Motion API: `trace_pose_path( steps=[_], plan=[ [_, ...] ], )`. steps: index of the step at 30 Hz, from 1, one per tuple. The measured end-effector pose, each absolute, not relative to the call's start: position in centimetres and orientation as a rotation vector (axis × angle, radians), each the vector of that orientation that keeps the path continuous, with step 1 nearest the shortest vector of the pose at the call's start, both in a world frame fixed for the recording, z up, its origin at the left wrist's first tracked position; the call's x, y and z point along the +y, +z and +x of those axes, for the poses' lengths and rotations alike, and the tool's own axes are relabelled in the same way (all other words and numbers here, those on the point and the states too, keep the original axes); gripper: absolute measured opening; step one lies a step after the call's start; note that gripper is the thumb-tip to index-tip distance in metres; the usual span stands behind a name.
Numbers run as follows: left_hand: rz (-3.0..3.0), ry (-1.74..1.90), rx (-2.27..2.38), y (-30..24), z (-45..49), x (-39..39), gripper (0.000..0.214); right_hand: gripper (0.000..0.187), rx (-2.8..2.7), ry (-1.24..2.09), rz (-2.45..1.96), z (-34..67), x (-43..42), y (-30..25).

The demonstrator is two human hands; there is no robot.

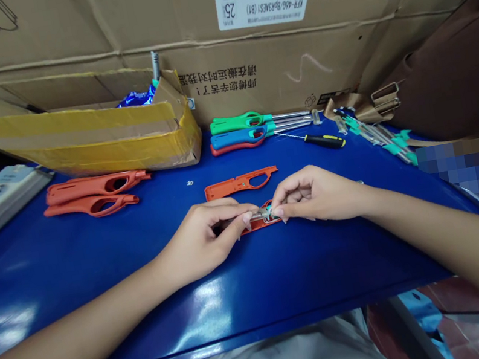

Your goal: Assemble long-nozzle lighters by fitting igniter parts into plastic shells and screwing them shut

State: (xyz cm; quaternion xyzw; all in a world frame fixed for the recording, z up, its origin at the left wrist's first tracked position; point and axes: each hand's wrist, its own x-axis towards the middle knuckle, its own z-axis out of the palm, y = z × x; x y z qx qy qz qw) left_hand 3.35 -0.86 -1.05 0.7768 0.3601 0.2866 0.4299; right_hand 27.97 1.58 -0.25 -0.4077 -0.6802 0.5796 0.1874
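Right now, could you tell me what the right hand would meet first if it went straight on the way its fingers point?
Probably the left hand. The right hand points leftward along the orange shell both hands pinch, and their fingertips nearly touch above it, though depth is unclear.

From my feed: left hand [206, 237] pinches an orange lighter shell [256, 223] lying on the blue table [98, 270]. Right hand [315, 194] pinches a small metal part [267, 213] in it. Spare orange shell [240, 183] just beyond. Two more shells [90, 196] far left, by a taped cardboard box [76, 139] — screwdriver [323, 140] and finished lighters [240, 130] behind.
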Motion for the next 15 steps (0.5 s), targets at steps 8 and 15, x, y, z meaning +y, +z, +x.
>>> trace_pose_path(
  steps=[8, 15],
  plan=[
    [1.793, 0.766, 0.935, -0.92, 3.31, -0.77, 0.023, 0.029, -1.776, 1.627, -1.135, 27.69, 1.72, -0.05],
    [1.778, 0.783, 0.975, -1.02, 3.45, -0.76, 0.023, 0.03, -1.731, 1.636, -1.149, 27.76, 1.74, -0.54]
  ],
)
